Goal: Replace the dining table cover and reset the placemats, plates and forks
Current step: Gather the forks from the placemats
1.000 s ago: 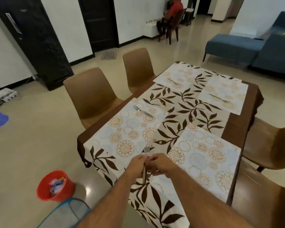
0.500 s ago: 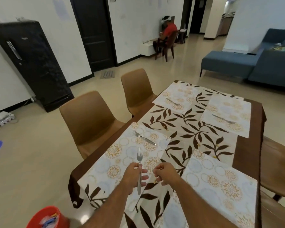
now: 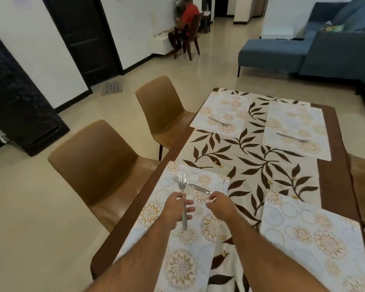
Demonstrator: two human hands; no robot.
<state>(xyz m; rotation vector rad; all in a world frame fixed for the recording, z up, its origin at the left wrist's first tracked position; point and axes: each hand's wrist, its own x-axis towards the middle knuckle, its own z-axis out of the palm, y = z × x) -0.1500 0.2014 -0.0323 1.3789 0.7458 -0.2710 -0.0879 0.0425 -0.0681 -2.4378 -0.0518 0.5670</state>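
Your left hand [image 3: 178, 204] pinches a fork [image 3: 183, 200] upright, tines up, over the near-left placemat [image 3: 156, 213]. Your right hand [image 3: 219, 204] hangs loosely curled, holding nothing. That mat already has a fork [image 3: 193, 185]; carry yours right, to the bare near-right placemat [image 3: 303, 234], and lay it flat.

Left hand [image 3: 177, 205] gripping upright fork [image 3: 183, 199], above near-left placemat [image 3: 183, 245]
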